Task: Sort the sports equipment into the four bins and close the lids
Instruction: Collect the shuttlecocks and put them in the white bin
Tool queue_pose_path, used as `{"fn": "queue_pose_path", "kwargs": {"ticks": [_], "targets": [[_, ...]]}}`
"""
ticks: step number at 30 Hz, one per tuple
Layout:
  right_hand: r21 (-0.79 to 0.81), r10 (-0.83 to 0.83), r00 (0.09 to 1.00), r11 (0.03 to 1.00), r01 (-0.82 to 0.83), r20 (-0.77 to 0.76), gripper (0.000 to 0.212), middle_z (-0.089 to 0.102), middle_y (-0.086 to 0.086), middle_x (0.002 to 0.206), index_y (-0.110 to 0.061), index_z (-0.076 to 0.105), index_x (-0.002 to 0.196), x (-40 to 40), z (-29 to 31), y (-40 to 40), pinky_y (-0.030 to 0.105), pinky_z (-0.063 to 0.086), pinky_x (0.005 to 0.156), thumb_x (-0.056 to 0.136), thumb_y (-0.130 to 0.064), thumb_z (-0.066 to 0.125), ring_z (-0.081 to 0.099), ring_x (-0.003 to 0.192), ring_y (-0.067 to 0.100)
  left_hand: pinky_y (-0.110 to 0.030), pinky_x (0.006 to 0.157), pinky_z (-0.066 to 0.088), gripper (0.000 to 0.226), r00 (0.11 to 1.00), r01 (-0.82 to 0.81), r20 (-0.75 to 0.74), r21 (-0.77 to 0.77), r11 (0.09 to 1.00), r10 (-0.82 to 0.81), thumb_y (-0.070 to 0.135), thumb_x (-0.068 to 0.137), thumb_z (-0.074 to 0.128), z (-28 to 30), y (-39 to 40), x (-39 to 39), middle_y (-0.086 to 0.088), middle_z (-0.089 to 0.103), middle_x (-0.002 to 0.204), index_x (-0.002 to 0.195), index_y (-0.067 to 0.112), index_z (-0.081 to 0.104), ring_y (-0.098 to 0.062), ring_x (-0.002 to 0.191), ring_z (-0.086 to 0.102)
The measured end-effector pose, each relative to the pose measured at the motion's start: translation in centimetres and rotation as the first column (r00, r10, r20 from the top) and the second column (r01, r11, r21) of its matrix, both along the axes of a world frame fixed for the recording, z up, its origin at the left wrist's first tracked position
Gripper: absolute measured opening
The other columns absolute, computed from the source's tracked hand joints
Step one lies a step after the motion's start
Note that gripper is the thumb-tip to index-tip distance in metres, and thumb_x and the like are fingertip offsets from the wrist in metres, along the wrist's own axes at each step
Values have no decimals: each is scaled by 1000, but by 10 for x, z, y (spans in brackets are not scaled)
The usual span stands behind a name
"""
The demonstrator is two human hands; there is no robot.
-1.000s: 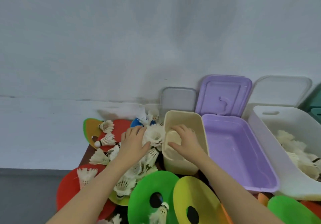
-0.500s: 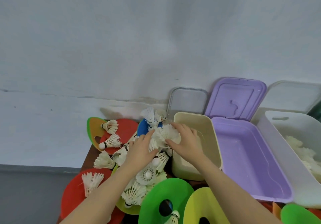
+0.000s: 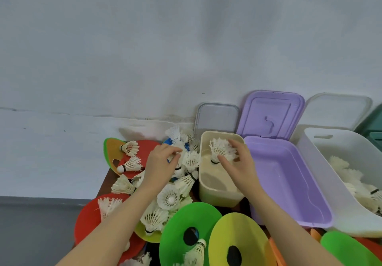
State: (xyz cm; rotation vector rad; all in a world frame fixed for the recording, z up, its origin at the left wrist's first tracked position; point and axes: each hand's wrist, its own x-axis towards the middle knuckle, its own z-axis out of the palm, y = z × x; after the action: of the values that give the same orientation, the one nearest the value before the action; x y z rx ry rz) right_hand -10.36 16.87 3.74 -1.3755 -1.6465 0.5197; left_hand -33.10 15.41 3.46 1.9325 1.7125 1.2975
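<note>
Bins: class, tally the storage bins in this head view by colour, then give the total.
cream bin: 1
purple bin: 1
white bin: 1
green bin, cut off by the right edge: 1
Total: 4

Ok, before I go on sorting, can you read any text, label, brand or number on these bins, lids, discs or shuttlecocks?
None can be read.
Purple lid: a raised moulded mark, no letters.
Cream bin, purple bin, white bin: no labels visible.
Green disc, yellow disc: plain.
Shuttlecock held by the right hand: any band print too small to tell.
</note>
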Motion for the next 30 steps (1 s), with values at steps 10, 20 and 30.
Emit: {"fn": "queue_pose_path", "kwargs": {"ticks": [10, 20, 30], "targets": [[43, -22, 1000, 999, 22, -15, 48, 51, -6, 114, -25, 49, 122, 121, 13, -9, 6, 37, 77, 80, -25, 73, 50, 99, 6, -51, 80, 45, 16, 995, 89, 39, 142, 986, -95, 26, 78, 59, 45, 24, 129, 12, 63, 82, 86, 21, 73, -18, 85, 58], [159, -327, 942, 937, 312, 78, 60, 48, 5, 125, -10, 46, 131, 305, 12, 12, 32, 39, 97, 78, -17, 74, 47, 115, 19, -34, 80, 44, 12, 954, 269, 107, 93, 959, -279, 10, 78, 64, 65, 58, 342, -3, 68, 85, 86, 10, 72, -24, 85, 55], [-105, -333, 917, 926, 361, 221, 68, 32, 7, 147, -9, 32, 142, 408, -8, 66, 27, 28, 104, 85, -20, 67, 33, 134, 22, -22, 94, 35, 22, 915, 403, 58, -123, 907, -399, 1, 86, 57, 49, 119, 467, -10, 65, 109, 105, 4, 68, -22, 109, 54]]}}
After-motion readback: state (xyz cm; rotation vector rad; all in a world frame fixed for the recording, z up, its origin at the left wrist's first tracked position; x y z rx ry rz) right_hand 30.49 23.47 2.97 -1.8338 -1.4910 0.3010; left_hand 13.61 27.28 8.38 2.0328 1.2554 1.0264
